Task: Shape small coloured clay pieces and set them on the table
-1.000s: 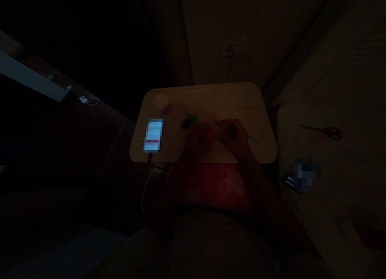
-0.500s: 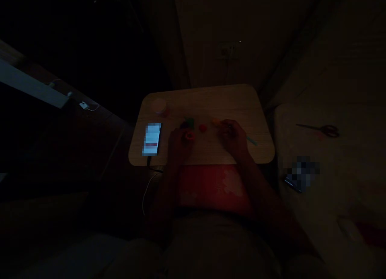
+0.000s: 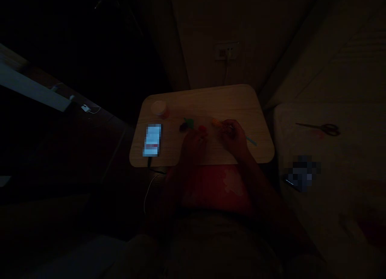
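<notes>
The scene is very dark. My left hand [image 3: 194, 145] lies over the middle of the small wooden table [image 3: 208, 98], its fingertips beside a small red lump [image 3: 202, 129]. Its fingers are dim and blurred, so a grip cannot be made out. My right hand [image 3: 233, 137] is closed with curled fingers close to a small orange lump [image 3: 215, 122]; what they pinch is hidden. A green piece [image 3: 189, 122] and a dark piece [image 3: 183, 127] lie just beyond my left hand. A thin teal stick [image 3: 251, 141] pokes out right of my right hand.
A lidded tub [image 3: 159, 108] stands at the table's back left. In front of it lies a lit phone [image 3: 152, 140] with a cable. Scissors [image 3: 327, 129] and a blurred dark item [image 3: 301, 174] lie on the surface to the right. A wall socket [image 3: 226, 50] is behind.
My left hand has moved right, toward the red lump. The red ring that showed at its fingers is out of sight. My right hand has barely moved.
</notes>
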Motion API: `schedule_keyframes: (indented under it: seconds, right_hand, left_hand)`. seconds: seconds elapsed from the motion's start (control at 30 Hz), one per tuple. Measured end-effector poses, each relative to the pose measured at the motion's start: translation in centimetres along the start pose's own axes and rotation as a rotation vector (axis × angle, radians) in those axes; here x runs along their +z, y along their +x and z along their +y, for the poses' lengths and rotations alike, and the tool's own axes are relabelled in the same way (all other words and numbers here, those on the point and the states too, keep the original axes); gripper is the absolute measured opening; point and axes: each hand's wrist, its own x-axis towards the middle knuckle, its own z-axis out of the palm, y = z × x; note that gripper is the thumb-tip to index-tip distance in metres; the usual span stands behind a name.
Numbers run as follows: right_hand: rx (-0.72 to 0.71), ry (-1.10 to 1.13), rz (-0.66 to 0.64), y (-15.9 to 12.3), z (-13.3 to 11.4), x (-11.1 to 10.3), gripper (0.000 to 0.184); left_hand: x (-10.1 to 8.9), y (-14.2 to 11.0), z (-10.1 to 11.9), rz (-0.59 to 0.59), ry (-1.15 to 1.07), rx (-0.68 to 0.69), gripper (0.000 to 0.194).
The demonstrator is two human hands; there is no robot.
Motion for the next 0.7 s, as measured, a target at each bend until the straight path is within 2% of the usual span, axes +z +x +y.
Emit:
schedule_keyframes:
  seconds: [0.1, 0.2, 0.5, 0.7]
  right_hand:
    - [-0.003, 0.003, -0.044, 0.0, -0.2, 0.0, 0.043]
    - [0.005, -0.029, -0.101, 0.0, -0.4, 0.0, 0.044]
    - [0.027, -0.100, -0.157, -0.1, 0.0, -0.1, 0.042]
    - [0.073, -0.038, -0.144, 0.0, -0.2, -0.3, 0.040]
  left_hand:
    - [1.2, 1.1, 1.2, -0.032, 0.016, -0.014, 0.017]
    - [1.6, 1.5, 1.5, -0.055, 0.002, -0.038, 0.015]
    - [0.9, 1.4, 0.8, -0.145, 0.085, 0.035, 0.016]
    - [1.1, 1.5, 0.4, -0.126, 0.081, 0.056, 0.012]
